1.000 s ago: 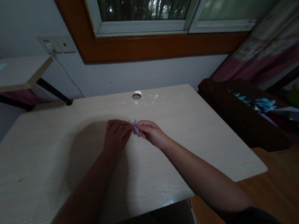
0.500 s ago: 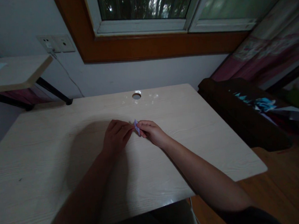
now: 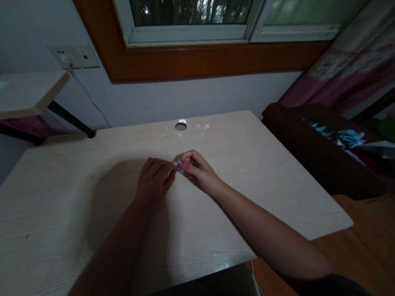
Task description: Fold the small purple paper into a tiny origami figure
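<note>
Hands meet mid-desk [image 3: 69,213] | left hand [image 3: 154,181] and right hand [image 3: 199,171] both pinch small purple folded paper [image 3: 179,167] | cable hole [image 3: 181,126] beyond

A tiny lilac folded paper [image 3: 179,167] is pinched, mostly hidden, between the left hand [image 3: 154,179] and the right hand [image 3: 199,171]. It sits near the cable hole [image 3: 181,126].

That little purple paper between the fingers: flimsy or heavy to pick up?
Probably very light: the purple paper is tiny, pinched between fingertips of the left hand and right hand. Likely creases easily, being thin and folded. Flat-looking, so unlikely to roll.
</note>
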The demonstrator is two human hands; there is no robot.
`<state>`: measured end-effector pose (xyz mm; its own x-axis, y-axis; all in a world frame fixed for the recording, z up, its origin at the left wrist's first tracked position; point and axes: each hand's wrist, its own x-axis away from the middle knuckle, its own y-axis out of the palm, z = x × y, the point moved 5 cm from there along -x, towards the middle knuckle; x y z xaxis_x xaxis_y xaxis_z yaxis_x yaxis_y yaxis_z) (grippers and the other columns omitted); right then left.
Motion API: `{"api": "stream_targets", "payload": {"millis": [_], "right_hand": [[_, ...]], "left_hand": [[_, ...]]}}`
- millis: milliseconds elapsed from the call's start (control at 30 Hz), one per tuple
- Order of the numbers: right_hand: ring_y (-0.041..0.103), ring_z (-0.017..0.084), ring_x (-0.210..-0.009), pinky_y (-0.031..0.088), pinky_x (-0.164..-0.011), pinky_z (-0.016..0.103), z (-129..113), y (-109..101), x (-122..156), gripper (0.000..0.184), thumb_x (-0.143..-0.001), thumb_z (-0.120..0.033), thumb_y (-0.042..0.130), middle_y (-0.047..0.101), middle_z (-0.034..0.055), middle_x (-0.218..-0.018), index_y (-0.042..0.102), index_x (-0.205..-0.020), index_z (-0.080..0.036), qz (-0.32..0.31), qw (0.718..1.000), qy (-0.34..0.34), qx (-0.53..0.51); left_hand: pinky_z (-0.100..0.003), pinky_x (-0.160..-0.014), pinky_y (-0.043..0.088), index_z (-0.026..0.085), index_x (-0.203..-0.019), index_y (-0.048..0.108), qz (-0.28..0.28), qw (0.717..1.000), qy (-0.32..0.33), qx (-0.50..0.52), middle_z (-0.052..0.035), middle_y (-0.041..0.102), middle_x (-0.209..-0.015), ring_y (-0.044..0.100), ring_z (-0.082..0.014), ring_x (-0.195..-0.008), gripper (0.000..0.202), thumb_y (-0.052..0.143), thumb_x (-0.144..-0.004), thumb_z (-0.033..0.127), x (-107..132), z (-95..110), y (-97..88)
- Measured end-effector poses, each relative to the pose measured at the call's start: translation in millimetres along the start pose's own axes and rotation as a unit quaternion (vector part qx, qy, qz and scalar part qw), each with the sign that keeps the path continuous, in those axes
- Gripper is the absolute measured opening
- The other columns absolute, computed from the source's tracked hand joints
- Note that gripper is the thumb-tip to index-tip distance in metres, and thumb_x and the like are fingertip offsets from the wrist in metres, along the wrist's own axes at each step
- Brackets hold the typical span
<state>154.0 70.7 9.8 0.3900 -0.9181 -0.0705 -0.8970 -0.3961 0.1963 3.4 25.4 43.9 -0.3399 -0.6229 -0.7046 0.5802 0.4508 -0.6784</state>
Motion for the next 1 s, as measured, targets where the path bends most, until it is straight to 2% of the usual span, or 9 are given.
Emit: {"api": "stream_targets", "payload": {"millis": [133,267,367,533,733,1000], "right_hand": [[0.050,0.014,-0.074,0.040,-0.065,0.027,-13.2,-1.5,2.3,0.025,-0.082,-0.045,0.072,0.055,0.0015,-0.087,0.066,-0.094,-0.023,0.009,0.992,-0.080,0.100],[0.051,0.015,-0.080,0.043,-0.070,0.029,-24.4,-5.2,4.4,0.020,-0.083,-0.039,0.073,0.054,0.0022,-0.093,0.069,-0.096,-0.025,0.036,0.979,-0.142,0.144],[0.052,0.016,-0.082,0.043,-0.070,0.030,-28.3,-6.4,5.4,0.016,-0.086,-0.036,0.070,0.054,0.0028,-0.094,0.071,-0.098,-0.026,0.026,0.971,-0.169,0.170],[0.055,0.018,-0.088,0.045,-0.074,0.033,-30.9,-4.5,6.7,0.017,-0.092,-0.038,0.063,0.055,0.0044,-0.093,0.073,-0.090,-0.025,-0.028,0.965,-0.181,0.190],[0.055,0.017,-0.084,0.046,-0.070,0.031,-31.6,-1.9,7.3,0.023,-0.088,-0.044,0.068,0.056,0.0042,-0.091,0.071,-0.081,-0.022,-0.024,0.966,-0.178,0.185],[0.052,0.012,-0.072,0.041,-0.059,0.025,-25.1,-5.0,4.9,0.013,-0.083,-0.032,0.073,0.057,0.0025,-0.090,0.070,-0.080,-0.021,-0.027,0.972,-0.150,0.179]], "left_hand": [[-0.035,-0.082,0.049,0.022,-0.092,0.066,0.024,1.000,0.001,-0.004,-0.0045,0.070,-0.086,0.060,-0.0193,-0.083,0.008,0.063,-0.087,0.016,-0.6,0.8,-1.2],[-0.035,-0.082,0.050,0.021,-0.091,0.064,0.036,0.999,0.015,-0.005,-0.0039,0.069,-0.085,0.060,-0.0185,-0.081,0.008,0.064,-0.086,0.014,-2.2,3.5,-2.4],[-0.036,-0.081,0.050,0.021,-0.090,0.064,0.033,0.999,0.010,-0.004,-0.0040,0.069,-0.085,0.060,-0.0186,-0.081,0.008,0.065,-0.086,0.015,-2.2,3.7,-2.0],[-0.035,-0.080,0.051,0.021,-0.090,0.064,0.036,0.999,0.007,-0.011,-0.0042,0.069,-0.084,0.059,-0.0188,-0.081,0.008,0.066,-0.085,0.015,-1.5,4.0,-2.6],[-0.035,-0.080,0.051,0.021,-0.092,0.065,0.030,0.999,0.017,-0.013,-0.0045,0.069,-0.085,0.060,-0.0191,-0.082,0.009,0.064,-0.086,0.015,-2.9,6.4,-3.9],[-0.037,-0.083,0.051,0.020,-0.091,0.065,-0.002,0.999,0.021,-0.031,-0.0058,0.069,-0.087,0.059,-0.0199,-0.083,0.007,0.064,-0.086,0.015,-3.2,8.7,-4.0]]}}
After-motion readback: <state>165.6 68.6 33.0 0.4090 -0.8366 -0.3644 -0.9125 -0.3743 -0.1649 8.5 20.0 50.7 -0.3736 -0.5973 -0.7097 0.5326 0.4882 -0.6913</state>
